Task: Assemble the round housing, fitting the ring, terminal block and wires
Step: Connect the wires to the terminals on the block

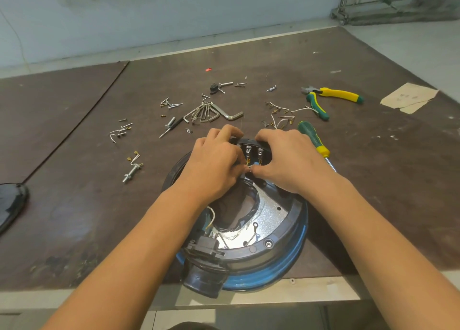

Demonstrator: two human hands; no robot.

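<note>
Head view — left hand point(216, 160), right hand point(286, 160) — fingers point(230, 130) curled round terminal block point(252, 147)

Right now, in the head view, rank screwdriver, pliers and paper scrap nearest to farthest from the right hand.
From the right hand, gripping the terminal block:
1. Screwdriver, right beside it.
2. Pliers, back right.
3. Paper scrap, far right.

Dark table point(373, 192) — housing point(286, 262), pliers point(331, 94), screwdriver point(313, 137), hex keys point(211, 114), screws point(171, 103).
</note>
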